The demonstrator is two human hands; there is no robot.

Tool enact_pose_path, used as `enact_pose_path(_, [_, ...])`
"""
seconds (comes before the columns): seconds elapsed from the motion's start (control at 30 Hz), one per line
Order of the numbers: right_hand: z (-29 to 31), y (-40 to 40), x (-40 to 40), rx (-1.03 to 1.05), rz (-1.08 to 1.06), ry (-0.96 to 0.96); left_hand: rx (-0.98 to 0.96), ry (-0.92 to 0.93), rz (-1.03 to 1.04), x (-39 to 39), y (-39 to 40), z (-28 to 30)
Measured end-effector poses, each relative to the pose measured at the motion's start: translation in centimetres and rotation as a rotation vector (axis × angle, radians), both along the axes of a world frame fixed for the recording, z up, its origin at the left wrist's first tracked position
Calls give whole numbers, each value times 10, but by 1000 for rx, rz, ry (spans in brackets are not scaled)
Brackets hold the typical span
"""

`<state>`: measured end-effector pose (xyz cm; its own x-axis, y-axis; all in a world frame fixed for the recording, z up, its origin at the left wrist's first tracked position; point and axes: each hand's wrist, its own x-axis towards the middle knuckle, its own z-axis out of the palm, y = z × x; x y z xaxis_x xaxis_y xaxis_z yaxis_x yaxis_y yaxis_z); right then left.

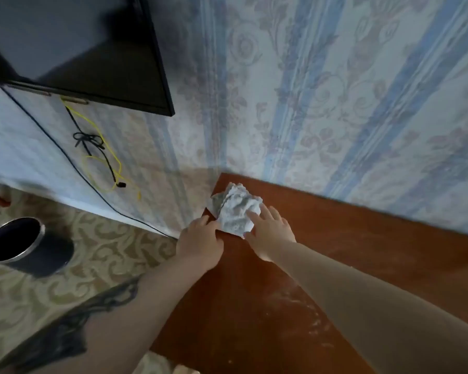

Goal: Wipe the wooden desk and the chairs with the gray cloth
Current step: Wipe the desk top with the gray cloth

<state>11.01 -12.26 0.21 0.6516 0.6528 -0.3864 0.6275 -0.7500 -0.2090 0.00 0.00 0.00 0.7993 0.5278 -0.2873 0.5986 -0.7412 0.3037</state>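
Flanking the desk (335, 252): wall (335, 103), black bin (30, 247).

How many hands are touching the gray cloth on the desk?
2. The left hand rests at the desk's left edge and touches the gray cloth's lower left edge; the right hand presses flat fingers on its right side.

one cloth (237, 210), one desk (362, 252), two hands, one bin (27, 245) (dark), one screen (79, 47).
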Motion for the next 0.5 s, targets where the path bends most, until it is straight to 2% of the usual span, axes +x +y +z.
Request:
enact_pose_path(0.23, [-53,59,21,37,64,-131,77,-55,-89,35,36,-62])
enact_pose_path(0.5, [-85,69,30,-6,139,-194,-18,-314,-81,34,37,-98])
